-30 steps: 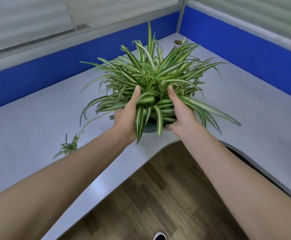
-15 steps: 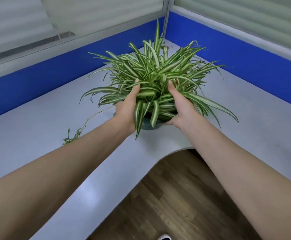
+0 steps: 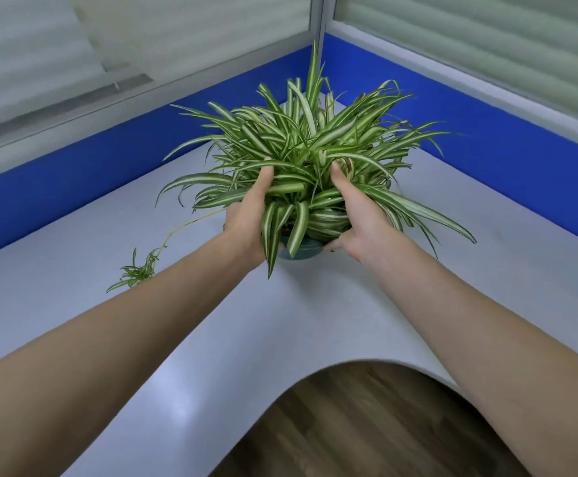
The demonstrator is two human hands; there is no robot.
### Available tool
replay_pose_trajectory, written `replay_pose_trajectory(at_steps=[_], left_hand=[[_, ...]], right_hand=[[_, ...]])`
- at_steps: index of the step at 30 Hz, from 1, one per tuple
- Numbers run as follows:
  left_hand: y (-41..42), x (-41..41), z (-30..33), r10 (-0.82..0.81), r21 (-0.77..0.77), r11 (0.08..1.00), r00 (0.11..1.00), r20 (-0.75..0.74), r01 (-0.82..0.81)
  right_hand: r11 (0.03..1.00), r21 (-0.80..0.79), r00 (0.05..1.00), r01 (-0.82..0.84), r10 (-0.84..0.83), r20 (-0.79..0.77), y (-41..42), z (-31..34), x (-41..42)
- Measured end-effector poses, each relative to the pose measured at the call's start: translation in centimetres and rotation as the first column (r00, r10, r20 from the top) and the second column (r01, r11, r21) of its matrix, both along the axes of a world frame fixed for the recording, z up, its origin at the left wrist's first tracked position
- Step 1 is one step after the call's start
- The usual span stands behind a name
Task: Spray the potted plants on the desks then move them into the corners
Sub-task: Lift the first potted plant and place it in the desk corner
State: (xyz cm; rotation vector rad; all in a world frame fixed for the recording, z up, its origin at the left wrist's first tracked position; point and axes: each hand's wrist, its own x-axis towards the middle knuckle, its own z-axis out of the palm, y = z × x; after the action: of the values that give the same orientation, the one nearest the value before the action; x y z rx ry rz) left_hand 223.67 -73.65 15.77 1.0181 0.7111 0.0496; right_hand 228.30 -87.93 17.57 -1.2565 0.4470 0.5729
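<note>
A potted spider plant (image 3: 301,146) with striped green-and-white leaves grows from a dark teal pot (image 3: 299,251), mostly hidden under the foliage. My left hand (image 3: 249,218) grips the pot's left side, thumb up among the leaves. My right hand (image 3: 358,220) grips its right side the same way. The pot is over the grey desk (image 3: 487,270), partway toward the inner corner; I cannot tell whether it touches the surface. A long runner ending in a baby plantlet (image 3: 136,271) trails off to the left onto the desk.
Blue partition panels (image 3: 74,187) with frosted glass above meet at the corner post (image 3: 318,32) behind the plant. The desk's curved front edge cuts in at the bottom, with wooden floor (image 3: 366,428) below it.
Both hands have carried the plant away from the desk's front edge toward the corner. The trailing plantlet has followed along the desk.
</note>
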Motion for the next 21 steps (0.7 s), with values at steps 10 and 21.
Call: replay_pose_trajectory(at_steps=[10, 21], left_hand=[[-0.4, 10.4, 0.1, 0.026, 0.0, 1.0, 1.0, -0.004, -0.026], [0.6, 21.6, -0.1, -0.021, -0.048, 0.999, 0.999, -0.024, 0.02]], right_hand=[[1.0, 0.001, 0.999, 0.009, -0.009, 0.041, -0.5, 0.2, 10.1], [0.998, 0.015, 0.997, 0.068, -0.068, 0.035, 0.5, 0.2, 20.5]])
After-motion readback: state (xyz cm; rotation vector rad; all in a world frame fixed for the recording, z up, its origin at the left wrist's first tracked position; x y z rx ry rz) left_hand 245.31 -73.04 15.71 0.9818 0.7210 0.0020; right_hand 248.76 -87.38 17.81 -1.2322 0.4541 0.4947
